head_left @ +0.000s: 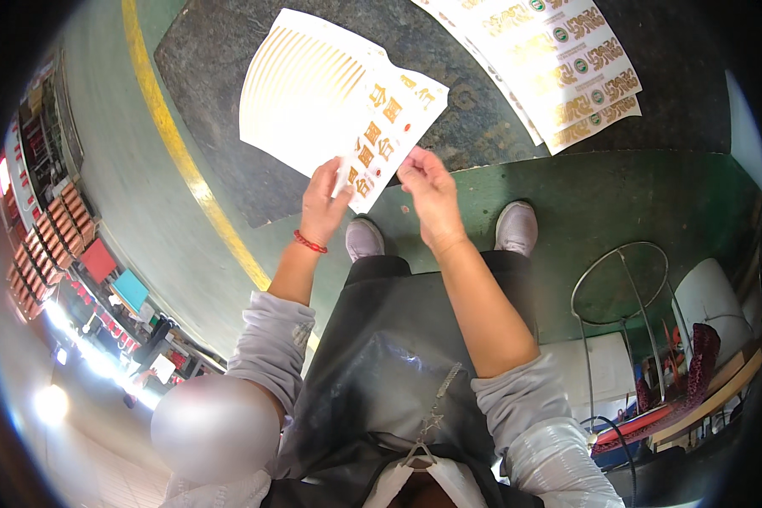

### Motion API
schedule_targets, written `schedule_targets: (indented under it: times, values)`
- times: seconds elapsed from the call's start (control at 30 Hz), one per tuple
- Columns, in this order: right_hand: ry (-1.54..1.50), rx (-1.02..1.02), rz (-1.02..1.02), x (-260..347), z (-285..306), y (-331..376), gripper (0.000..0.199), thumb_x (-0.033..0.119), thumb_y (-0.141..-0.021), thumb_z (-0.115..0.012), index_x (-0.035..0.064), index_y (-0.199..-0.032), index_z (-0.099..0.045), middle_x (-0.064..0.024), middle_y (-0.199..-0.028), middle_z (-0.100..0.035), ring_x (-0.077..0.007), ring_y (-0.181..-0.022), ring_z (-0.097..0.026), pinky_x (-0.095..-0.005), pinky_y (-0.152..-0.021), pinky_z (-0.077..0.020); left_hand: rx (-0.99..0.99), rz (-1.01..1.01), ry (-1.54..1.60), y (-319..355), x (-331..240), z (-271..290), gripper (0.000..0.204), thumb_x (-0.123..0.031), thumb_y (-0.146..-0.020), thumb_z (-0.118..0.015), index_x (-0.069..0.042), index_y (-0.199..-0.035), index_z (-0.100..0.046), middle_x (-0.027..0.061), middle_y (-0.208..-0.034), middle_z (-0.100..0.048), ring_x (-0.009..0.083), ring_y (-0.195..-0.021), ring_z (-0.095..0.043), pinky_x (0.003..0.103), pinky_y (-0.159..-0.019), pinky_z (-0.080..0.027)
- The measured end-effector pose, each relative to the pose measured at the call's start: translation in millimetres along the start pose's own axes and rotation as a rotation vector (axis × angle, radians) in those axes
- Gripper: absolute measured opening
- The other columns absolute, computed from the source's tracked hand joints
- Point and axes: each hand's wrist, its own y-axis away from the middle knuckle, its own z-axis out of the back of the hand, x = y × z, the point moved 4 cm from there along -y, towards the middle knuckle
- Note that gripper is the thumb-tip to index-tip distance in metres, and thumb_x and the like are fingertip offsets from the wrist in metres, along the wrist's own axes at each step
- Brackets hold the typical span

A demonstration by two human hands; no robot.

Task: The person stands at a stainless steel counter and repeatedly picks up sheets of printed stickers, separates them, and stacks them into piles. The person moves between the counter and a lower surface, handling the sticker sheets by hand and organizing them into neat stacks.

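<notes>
Hands (322,206) (433,199) with fanned sheets (326,106) between and beyond

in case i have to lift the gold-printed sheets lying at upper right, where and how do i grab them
Probably pinch the gold-printed sheets at their near edge, coming from the person's side with the right hand, thumb on top and fingers underneath. They lie overlapped on the dark surface, with staggered near ends facing the person.

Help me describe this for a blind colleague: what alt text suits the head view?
Left hand and right hand hold fanned white sheets with gold print by their near side, over a dark surface; more overlapping printed sheets lie at upper right.
</notes>
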Motion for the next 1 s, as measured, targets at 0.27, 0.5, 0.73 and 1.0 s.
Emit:
schedule_targets:
  times: [0.27,0.5,0.73,1.0]
  values:
    - [0.247,0.1,0.292,-1.0,-38.4,20.2,0.025,-0.001,-0.084,-0.055,0.0028,-0.108,-0.06,-0.0002,-0.1,-0.056,-0.0076,-0.085,-0.05,-0.0224,-0.075,-0.0456,-0.096,0.087,-0.224,-0.6,-13.2,-31.1,0.059,-0.01,-0.08,-0.061,-0.001,-0.133,-0.036,0.0194,-0.12,-0.049,0.0341,-0.113,-0.047,0.041,-0.091,-0.045]
    - [-0.15,-0.378,-0.03,13.9,16.4,-33.8,0.056,0.004,-0.081,-0.055,-0.001,-0.135,-0.037,-0.0081,-0.111,-0.056,-0.014,-0.091,-0.055,-0.0257,-0.073,-0.0473,-0.117,0.246,0.242,7.5,-1.1,11.6,0.03,-0.008,-0.085,-0.058,0.006,-0.111,-0.057,0.0152,-0.101,-0.063,0.022,-0.09,-0.059,0.033,-0.079,-0.047]
    - [0.138,-0.161,0.177,1.3,-20.2,-33.3,0.059,-0.001,-0.082,-0.058,-0.0024,-0.136,-0.036,-0.0054,-0.097,-0.057,-0.0105,-0.086,-0.055,-0.0246,-0.075,-0.0468,-0.134,0.357,0.539,5.4,7.8,23.5,0.032,-0.009,-0.083,-0.063,0.006,-0.111,-0.059,0.0085,-0.103,-0.063,0.0141,-0.091,-0.058,0.029,-0.081,-0.046]
    - [-0.021,-0.191,0.22,3.6,-26.3,-12.8,0.072,-0.002,-0.081,-0.06,0.001,-0.143,-0.022,-0.0064,-0.095,-0.055,-0.012,-0.084,-0.054,-0.0272,-0.075,-0.0475,-0.106,0.349,0.467,6.2,8.1,23.4,0.031,-0.01,-0.083,-0.063,0.005,-0.11,-0.059,0.0091,-0.103,-0.063,0.015,-0.091,-0.058,0.03,-0.079,-0.047]
